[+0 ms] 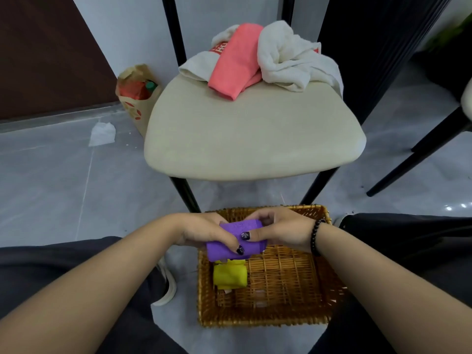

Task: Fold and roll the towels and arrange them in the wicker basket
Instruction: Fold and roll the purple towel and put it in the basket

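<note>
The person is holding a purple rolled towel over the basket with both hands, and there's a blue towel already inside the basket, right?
Almost. The towel already in the wicker basket is yellow, not blue. The head view shows both hands, left and right, holding the purple rolled towel over it.

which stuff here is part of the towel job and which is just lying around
Part of the job:
purple towel, rolled, gripped by left hand and right hand
yellow towel in the wicker basket
pink towel and white towels on the chair

Lying about:
paper bag
crumpled tissue on the floor
</note>
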`<state>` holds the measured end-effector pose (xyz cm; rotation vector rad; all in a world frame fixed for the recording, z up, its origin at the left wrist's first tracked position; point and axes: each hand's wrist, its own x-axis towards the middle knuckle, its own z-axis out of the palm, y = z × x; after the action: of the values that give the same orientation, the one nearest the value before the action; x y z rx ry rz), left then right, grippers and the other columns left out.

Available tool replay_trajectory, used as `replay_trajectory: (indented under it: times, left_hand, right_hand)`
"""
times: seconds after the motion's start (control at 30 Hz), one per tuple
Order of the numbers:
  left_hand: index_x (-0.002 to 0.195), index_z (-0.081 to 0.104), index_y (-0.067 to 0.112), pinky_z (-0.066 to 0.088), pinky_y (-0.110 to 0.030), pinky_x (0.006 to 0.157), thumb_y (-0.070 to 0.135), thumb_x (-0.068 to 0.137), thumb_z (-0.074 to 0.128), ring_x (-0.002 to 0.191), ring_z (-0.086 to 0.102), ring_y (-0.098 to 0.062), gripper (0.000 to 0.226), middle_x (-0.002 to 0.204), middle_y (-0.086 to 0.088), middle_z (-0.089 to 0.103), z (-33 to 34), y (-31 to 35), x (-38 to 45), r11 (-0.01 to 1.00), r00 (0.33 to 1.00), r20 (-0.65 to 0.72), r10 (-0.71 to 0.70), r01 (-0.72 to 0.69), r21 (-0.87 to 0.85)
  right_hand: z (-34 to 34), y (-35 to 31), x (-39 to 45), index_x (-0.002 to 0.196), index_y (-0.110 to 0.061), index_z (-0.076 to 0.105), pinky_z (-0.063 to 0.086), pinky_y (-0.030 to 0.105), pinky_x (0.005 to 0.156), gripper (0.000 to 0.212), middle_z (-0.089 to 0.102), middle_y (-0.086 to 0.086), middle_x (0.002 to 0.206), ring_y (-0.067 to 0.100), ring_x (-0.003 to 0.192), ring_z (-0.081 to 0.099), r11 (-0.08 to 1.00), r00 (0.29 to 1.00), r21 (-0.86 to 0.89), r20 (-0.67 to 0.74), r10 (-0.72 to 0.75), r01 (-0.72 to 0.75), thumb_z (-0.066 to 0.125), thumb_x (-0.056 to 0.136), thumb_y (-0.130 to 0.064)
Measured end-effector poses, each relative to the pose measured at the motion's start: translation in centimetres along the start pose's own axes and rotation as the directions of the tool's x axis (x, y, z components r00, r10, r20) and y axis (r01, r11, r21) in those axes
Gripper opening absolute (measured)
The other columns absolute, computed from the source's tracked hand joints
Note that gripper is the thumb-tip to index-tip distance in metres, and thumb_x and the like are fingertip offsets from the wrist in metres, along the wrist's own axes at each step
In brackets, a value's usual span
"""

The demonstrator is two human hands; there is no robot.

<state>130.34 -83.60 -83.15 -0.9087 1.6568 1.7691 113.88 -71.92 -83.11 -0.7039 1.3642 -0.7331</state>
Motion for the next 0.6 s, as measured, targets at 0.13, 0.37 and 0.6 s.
replay_trajectory:
  times: [0.13, 0.37, 0.6]
  left_hand:
    - [0.103, 0.066, 0.013, 0.047, -0.024, 0.072, 0.030, 0.072, 0.082, 0.080, 0.064, -0.017, 0.038, 0.093, -0.009, 0.070, 0.4, -3.4, 2.4, 0.982, 0.995, -0.028, -0.097, 0.091, -0.167]
    - [0.119, 0.056, 0.008, 0.047, -0.018, 0.051, 0.034, 0.086, 0.071, 0.058, 0.063, -0.009, 0.044, 0.074, -0.006, 0.069, 4.0, -9.5, 7.2, 0.913, 0.966, -0.091, -0.243, 0.196, -0.358]
    - [0.099, 0.057, 0.012, 0.053, -0.022, 0.065, 0.024, 0.096, 0.060, 0.072, 0.064, -0.013, 0.012, 0.089, -0.008, 0.067, 5.7, -13.3, 10.0, 0.808, 0.917, -0.086, -0.390, 0.296, -0.509]
  right_hand:
    - [0.5, 3.9, 1.8, 0.106, -0.003, 0.063, 0.058, 0.031, 0.077, 0.021, 0.069, 0.012, 0.103, 0.019, 0.090, 0.069, 0.953, 0.978, 0.220, 0.022, 0.208, -0.207, 0.066, 0.086, -0.001]
    - [1.2, 9.7, 3.1, 0.096, -0.011, 0.064, 0.056, 0.032, 0.070, 0.011, 0.067, 0.008, 0.095, 0.019, 0.083, 0.065, 0.892, 0.904, 0.168, -0.008, 0.427, -0.419, 0.062, 0.090, -0.002]
    - [2.4, 15.0, 6.5, 0.097, -0.020, 0.061, 0.058, 0.038, 0.071, 0.015, 0.064, 0.010, 0.102, 0.027, 0.092, 0.064, 0.850, 0.849, 0.147, -0.086, 0.521, -0.507, 0.060, 0.092, -0.006]
